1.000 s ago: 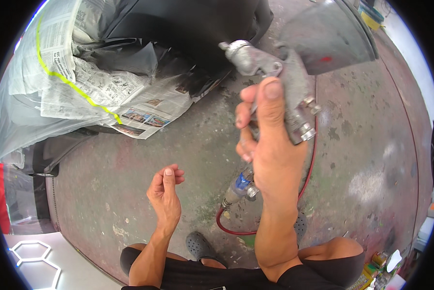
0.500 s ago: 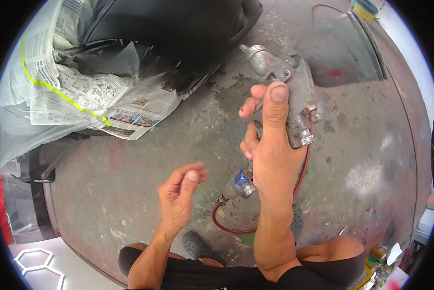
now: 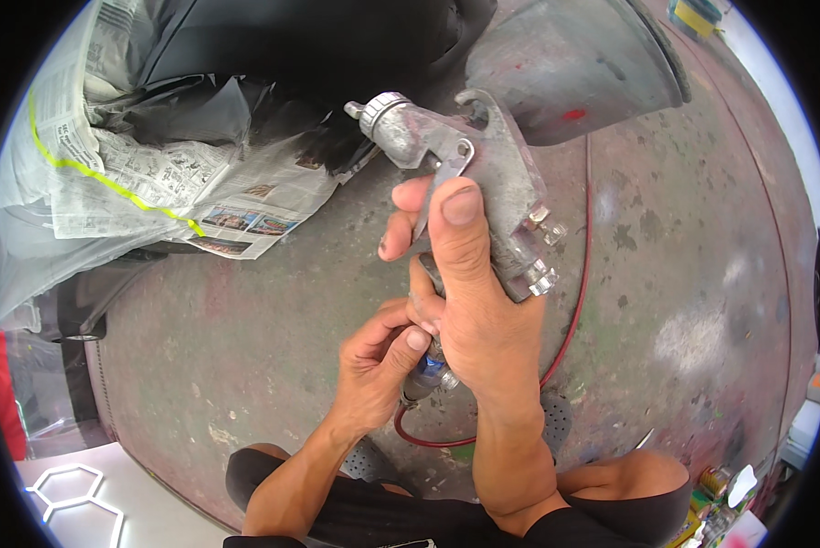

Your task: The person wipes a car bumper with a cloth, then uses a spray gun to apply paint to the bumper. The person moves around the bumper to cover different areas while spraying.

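Observation:
My right hand [image 3: 487,320] is wrapped round the handle of a worn grey metal spray gun [image 3: 506,173], thumb up along its side and two fingers by the trigger [image 3: 442,183]. The gun's ringed nozzle points to the far left. Beyond its body is a large, cloudy grey cup [image 3: 565,73] with a dark rim and a red spot. Just below the handle, my left hand [image 3: 373,365] is closed with thumb and fingertips on an air fitting [image 3: 433,367], a clear piece with a blue band. Part of that fitting is hidden by my fingers.
A red air hose [image 3: 585,265] loops from the fitting across the stained concrete floor [image 3: 254,356]. At the far left stands a black panel [image 3: 300,55], masked with newspaper [image 3: 172,164], plastic sheeting and yellow-green tape. Assorted containers [image 3: 716,479] sit at the lower right.
The spray gun and cup have moved left in my right hand. My left hand has come up and right, from free air onto the fitting below the handle.

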A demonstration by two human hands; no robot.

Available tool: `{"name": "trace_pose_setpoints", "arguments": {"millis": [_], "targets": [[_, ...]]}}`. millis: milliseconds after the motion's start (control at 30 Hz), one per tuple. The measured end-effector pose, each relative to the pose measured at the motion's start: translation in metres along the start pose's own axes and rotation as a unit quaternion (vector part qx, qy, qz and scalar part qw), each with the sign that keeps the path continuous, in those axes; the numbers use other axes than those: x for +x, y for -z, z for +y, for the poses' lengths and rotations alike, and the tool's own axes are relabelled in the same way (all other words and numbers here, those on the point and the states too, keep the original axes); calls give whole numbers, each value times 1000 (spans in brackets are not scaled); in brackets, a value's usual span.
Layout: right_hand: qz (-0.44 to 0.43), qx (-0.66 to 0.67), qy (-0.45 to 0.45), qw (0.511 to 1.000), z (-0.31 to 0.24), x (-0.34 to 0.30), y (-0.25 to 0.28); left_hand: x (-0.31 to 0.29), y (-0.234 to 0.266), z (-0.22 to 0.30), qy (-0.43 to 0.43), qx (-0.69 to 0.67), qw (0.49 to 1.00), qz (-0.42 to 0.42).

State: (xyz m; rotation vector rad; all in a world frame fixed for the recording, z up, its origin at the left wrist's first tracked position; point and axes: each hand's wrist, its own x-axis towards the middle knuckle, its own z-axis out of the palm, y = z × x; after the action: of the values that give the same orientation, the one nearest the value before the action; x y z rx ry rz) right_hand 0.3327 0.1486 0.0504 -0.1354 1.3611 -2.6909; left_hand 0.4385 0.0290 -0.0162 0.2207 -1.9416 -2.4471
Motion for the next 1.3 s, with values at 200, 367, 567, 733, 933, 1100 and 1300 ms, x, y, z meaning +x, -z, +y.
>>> {"name": "trace_pose_setpoints", "arguments": {"millis": [200,367,567,733,933,1100,1300], "targets": [[-12,8,-1,1000,3,3,6,2,1,-3,2,38,999,5],[-14,7,-24,1000,-2,4,8,5,-4,-3,-17,56,998,2],[13,14,2,1000,-1,9,10,7,-7,-6,-45,106,993,34],[109,-36,3,993,-11,18,25,12,-2,-6,-61,147,979,127],[163,-46,-5,986,-12,24,29,9,14,-1,-67,133,968,202],[45,-2,-44,998,-10,13,27,11,14,4,-96,116,962,229],[-3,46,-58,997,-6,9,17,10,17,10,-103,120,956,248]]}}
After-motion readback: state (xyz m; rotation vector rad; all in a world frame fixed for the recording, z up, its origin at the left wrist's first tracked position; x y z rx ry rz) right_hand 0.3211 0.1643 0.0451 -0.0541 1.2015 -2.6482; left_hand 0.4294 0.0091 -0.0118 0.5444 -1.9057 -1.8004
